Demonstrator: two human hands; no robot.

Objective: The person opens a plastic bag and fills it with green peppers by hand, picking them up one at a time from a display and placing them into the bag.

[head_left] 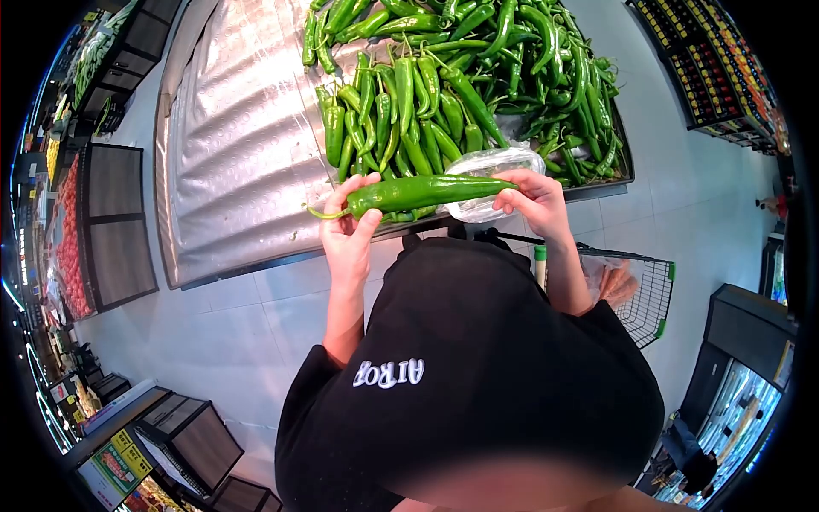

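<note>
A long, glossy green chili pepper (422,193) stretches level between my two hands, its curled stem to the left and its tip to the right. My left hand (348,230) is closed around the stem end, with thumb and fingers on either side. The tip is pinched in my right hand (536,205). Just behind the pepper, near my right hand, is a crinkled clear plastic bag (496,162); its contents, if any, are hard to make out. Beyond it, many similar green peppers (409,94) lie heaped on the display stand.
The stand's ridged silver surface (247,162) extends left, with a dark front edge just ahead of my body. A wire shopping cart (644,294) holding a bagged reddish item (612,282) stands at right. Shelves (717,64) and produce bins (119,222) line the sides.
</note>
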